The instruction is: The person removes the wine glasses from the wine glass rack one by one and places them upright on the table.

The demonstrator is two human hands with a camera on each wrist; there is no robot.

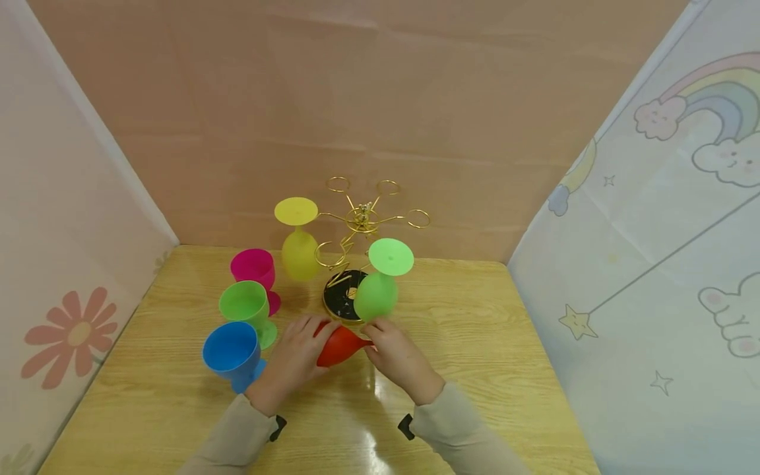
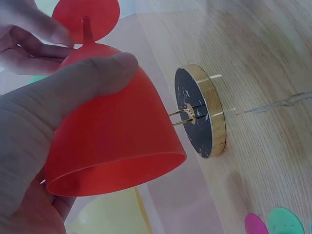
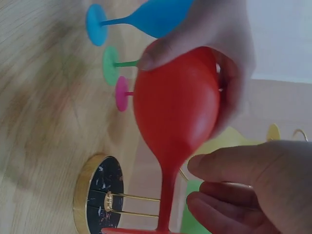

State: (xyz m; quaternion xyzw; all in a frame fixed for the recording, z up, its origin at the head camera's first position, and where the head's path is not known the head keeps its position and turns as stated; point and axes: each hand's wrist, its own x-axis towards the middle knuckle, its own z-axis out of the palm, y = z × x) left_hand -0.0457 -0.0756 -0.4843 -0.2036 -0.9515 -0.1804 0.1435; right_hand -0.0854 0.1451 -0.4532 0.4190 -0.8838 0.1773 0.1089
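Observation:
Held on its side above the table's front half, a red plastic goblet (image 1: pixel 340 347) is gripped round its bowl by my left hand (image 1: pixel 299 353). In the left wrist view, the thumb (image 2: pixel 105 73) lies along the bowl. Close to the goblet's stem (image 3: pixel 168 195), my right hand (image 1: pixel 400 359) has its thumb and fingertips apart, with a small gap to the stem in the right wrist view. Just beyond both hands stands a gold wire rack (image 1: pixel 362 221) on a round black base (image 1: pixel 340 297). A yellow goblet (image 1: pixel 300 254) and a green goblet (image 1: pixel 376 295) hang upside down on it.
Upright at left, in a row, stand a pink goblet (image 1: pixel 253 267), a light green goblet (image 1: pixel 245 305) and a blue goblet (image 1: pixel 231 353). Several rack rings (image 1: pixel 418 219) hold nothing. Cloth walls (image 1: pixel 386 119) enclose the wooden table (image 1: pixel 475 369) at back and sides.

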